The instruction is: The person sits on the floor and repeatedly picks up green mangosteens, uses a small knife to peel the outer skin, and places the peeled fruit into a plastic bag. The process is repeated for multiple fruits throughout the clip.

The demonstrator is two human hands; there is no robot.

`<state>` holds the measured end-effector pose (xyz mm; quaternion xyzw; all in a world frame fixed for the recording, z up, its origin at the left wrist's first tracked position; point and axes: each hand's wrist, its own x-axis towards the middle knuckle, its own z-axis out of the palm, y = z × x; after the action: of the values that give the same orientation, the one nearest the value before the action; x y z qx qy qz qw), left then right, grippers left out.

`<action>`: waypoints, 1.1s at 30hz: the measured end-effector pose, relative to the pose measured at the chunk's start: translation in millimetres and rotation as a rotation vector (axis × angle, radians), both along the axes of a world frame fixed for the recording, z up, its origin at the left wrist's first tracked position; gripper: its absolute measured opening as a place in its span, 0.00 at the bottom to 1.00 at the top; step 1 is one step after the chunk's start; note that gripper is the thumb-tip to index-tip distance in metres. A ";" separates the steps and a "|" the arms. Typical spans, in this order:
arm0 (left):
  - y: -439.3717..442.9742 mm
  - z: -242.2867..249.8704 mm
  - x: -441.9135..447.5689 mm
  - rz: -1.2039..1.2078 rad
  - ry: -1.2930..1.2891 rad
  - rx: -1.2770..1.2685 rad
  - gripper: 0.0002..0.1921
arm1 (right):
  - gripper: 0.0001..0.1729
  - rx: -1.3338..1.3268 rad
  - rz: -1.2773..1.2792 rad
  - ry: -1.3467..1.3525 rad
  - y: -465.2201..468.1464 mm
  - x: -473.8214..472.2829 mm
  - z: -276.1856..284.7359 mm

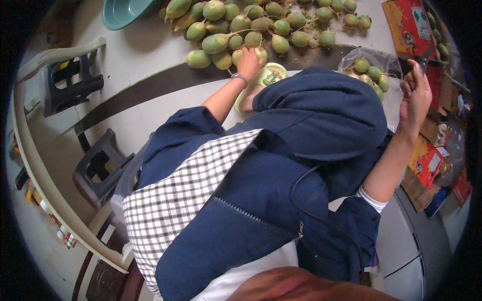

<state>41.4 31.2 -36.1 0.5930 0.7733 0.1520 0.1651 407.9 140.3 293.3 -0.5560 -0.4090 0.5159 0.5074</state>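
My left hand (249,66), with a band at its wrist, reaches down to the near edge of a pile of green radishes (241,23) on the floor. Its fingers and thumb are around a pale green radish (261,55), partly covered by the hand. My right hand (415,90) is raised at the right, with its fingers bent. A thin dark thing (426,62) shows beside its fingertips; I cannot tell whether the hand holds it. Close to this hand, a clear plastic bag (393,67) has several green radishes (373,73) in it.
A teal basin (122,15) stands beyond the pile on the left. Dark plastic stools (101,167) and a pale curved rail (28,150) are at the left. Red printed cartons (408,28) line the right, with a grey cabinet (399,240) below. My slippered foot (271,74) is beside the radishes.
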 end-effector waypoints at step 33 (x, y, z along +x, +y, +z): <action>114.0 233.9 72.7 0.280 -2.572 -0.042 0.34 | 0.17 0.684 0.440 -0.840 6.9 -121.7 -47.8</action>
<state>114.0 145.2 197.8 -0.0661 0.1179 0.6138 0.7778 286.3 147.2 245.5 -0.4197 -0.8243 0.1830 0.3331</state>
